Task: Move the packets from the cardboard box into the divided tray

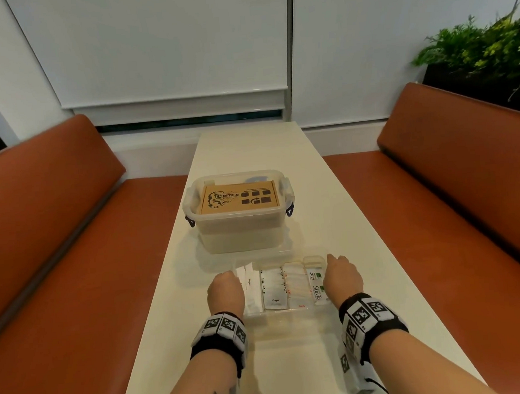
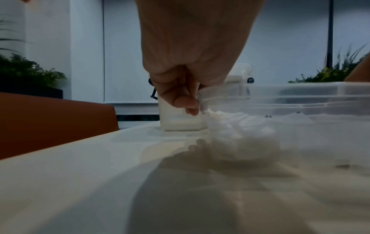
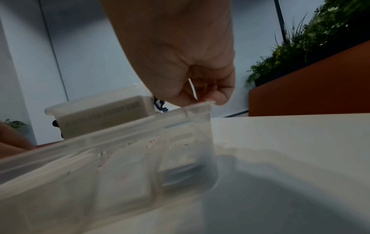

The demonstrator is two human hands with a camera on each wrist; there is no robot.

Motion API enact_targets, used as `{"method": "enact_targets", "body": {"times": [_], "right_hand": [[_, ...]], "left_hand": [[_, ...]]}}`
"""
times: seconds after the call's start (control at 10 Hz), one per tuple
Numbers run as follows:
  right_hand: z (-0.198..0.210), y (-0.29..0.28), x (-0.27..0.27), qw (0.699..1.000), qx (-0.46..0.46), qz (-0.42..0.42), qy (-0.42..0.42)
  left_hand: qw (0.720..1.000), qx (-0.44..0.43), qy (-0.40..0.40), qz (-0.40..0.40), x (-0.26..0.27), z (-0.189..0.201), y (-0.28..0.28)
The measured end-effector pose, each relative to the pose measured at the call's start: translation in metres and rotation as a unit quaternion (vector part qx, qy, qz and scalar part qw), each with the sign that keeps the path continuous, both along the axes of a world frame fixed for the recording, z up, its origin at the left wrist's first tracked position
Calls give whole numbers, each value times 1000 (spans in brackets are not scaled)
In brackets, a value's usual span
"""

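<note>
The clear divided tray [image 1: 313, 258] lies on the table in front of me, its compartments filled with white packets [image 1: 273, 288] and Stevia sachets [image 1: 317, 288]. My left hand [image 1: 225, 291] grips the tray's left end, fingers curled at its rim [image 2: 190, 106]. My right hand [image 1: 341, 275] pinches the tray's right rim between thumb and fingers [image 3: 200, 99]. In the right wrist view the tray [image 3: 140, 129] looks tilted. The brown cardboard box [image 1: 238, 196] lies closed inside a clear plastic tub [image 1: 239, 232] just beyond the tray.
The narrow white table [image 1: 249, 148] runs away from me between two orange benches [image 1: 53, 211] [image 1: 451, 183]. Green plants [image 1: 482, 46] stand behind the right bench. The tub [image 2: 180, 123] has dark clip handles on its sides.
</note>
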State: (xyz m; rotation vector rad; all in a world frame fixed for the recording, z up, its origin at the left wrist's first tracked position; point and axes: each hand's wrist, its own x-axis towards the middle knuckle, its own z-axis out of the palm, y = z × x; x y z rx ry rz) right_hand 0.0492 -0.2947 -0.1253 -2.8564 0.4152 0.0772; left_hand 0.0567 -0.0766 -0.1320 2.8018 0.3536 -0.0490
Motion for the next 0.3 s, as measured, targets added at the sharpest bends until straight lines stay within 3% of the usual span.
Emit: {"method": "enact_targets", "body": {"times": [0.2,0.3], "right_hand": [[5,0,3,1000,12,6,-10],[10,-10,-8,997,70,8,-41]], "left_hand": [[1000,-24,-15,5,3,5,3],[995,-68,-76,-2,-13,11,2]]}}
